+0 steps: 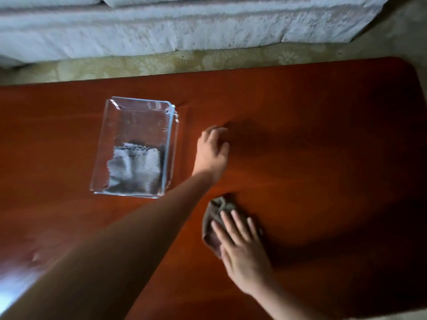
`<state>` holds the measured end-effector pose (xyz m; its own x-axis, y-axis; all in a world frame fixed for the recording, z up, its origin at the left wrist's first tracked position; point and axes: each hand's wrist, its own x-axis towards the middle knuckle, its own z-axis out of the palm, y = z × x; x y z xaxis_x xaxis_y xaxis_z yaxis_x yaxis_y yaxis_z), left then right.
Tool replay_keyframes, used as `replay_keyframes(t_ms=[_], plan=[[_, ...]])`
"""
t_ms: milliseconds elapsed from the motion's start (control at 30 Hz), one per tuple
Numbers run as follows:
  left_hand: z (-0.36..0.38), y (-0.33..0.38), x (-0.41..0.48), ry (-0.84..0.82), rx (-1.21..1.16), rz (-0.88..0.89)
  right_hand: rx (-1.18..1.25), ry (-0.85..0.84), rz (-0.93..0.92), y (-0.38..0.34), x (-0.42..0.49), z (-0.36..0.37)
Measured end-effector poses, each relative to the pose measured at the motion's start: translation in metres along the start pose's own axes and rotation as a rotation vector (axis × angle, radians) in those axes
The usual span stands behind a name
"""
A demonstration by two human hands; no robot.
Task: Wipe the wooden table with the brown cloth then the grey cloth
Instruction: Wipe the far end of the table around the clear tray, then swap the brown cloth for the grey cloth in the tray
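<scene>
The reddish-brown wooden table fills most of the view. My right hand lies flat on the crumpled brown cloth, pressing it to the table near the middle front. My left hand rests on the bare wood farther back, fingers spread, holding nothing. The grey cloth lies folded inside a clear box to the left of my left hand.
A pale sofa with a white textured cover runs along the far side of the table. A strip of beige patterned carpet shows between them. The table's rounded far right corner is in view.
</scene>
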<state>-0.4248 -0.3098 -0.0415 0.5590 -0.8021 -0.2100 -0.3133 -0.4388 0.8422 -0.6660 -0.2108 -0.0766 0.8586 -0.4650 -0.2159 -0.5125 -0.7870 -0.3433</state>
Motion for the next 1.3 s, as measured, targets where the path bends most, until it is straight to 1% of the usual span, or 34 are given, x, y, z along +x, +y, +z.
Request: replay_keyframes(t_ms=[133, 200, 300, 367, 433, 500, 567, 633, 700, 800, 933, 1033, 1133, 1167, 1233, 1300], plan=[[-0.061, 0.006, -0.070, -0.004, -0.085, 0.117, 0.014, -0.057, -0.061, -0.093, 0.033, 0.019], [-0.101, 0.002, -0.119, 0.008, -0.096, 0.117, 0.014, -0.071, -0.061, -0.125, 0.051, 0.023], [-0.158, -0.033, -0.190, 0.134, -0.056, 0.013, 0.060, -0.077, -0.012, -0.153, 0.068, 0.021], [-0.180, -0.071, -0.225, 0.222, 0.024, -0.127, 0.116, 0.004, 0.021, -0.156, 0.069, 0.014], [-0.189, -0.100, -0.243, 0.242, 0.090, -0.289, 0.210, 0.143, 0.143, -0.148, 0.065, 0.008], [-0.185, -0.111, -0.242, 0.212, 0.132, -0.384, 0.313, 0.248, 0.348, -0.133, 0.061, -0.001], [-0.173, -0.108, -0.228, 0.148, 0.153, -0.426, 0.357, 0.233, 0.520, -0.120, 0.062, -0.008], [-0.156, -0.100, -0.211, 0.076, 0.170, -0.451, 0.352, 0.149, 0.578, -0.113, 0.068, -0.011], [-0.139, -0.094, -0.194, 0.040, 0.198, -0.482, 0.333, 0.105, 0.538, -0.113, 0.078, -0.009], [-0.119, -0.098, -0.177, 0.062, 0.206, -0.542, 0.332, 0.066, 0.460, -0.122, 0.090, -0.003], [-0.112, -0.106, -0.167, 0.081, 0.194, -0.583, 0.413, 0.025, 0.463, -0.126, 0.098, -0.001], [-0.123, -0.096, -0.173, 0.024, 0.091, -0.596, 0.584, -0.013, 0.484, -0.122, 0.091, -0.011], [-0.149, -0.074, -0.179, -0.045, -0.079, -0.551, 0.793, -0.071, 0.480, -0.117, 0.084, -0.043], [-0.160, -0.066, -0.177, -0.036, -0.110, -0.525, 0.834, -0.075, 0.464, -0.116, 0.087, -0.058], [-0.180, -0.051, -0.158, 0.033, -0.105, -0.475, 0.862, -0.035, 0.408, -0.115, 0.107, -0.088], [-0.196, -0.044, -0.126, 0.135, -0.082, -0.436, 0.788, 0.019, 0.334, -0.114, 0.146, -0.112]])
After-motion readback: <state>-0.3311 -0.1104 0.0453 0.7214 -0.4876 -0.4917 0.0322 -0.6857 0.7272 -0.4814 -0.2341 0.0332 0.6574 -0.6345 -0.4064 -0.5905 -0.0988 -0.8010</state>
